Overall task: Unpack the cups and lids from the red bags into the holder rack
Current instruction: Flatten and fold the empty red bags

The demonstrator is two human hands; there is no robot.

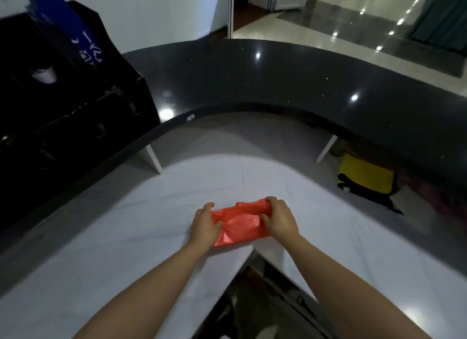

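Head view: red bag [240, 225] lies flat on the white counter [126, 237], long axis running hand to hand. Left hand [204, 226] pinches its left end, right hand [279, 221] its right end. Black holder rack [75, 106] sits far off, up-left, on the left hand's side.

A shop or café service station: a curved, glossy dark stone upper counter [290, 81] wraps a lower white counter [121, 232], a black cup-holder rack [75, 116] stands at ten o'clock, and polished floor tiles [353, 17] gleam at one o'clock.
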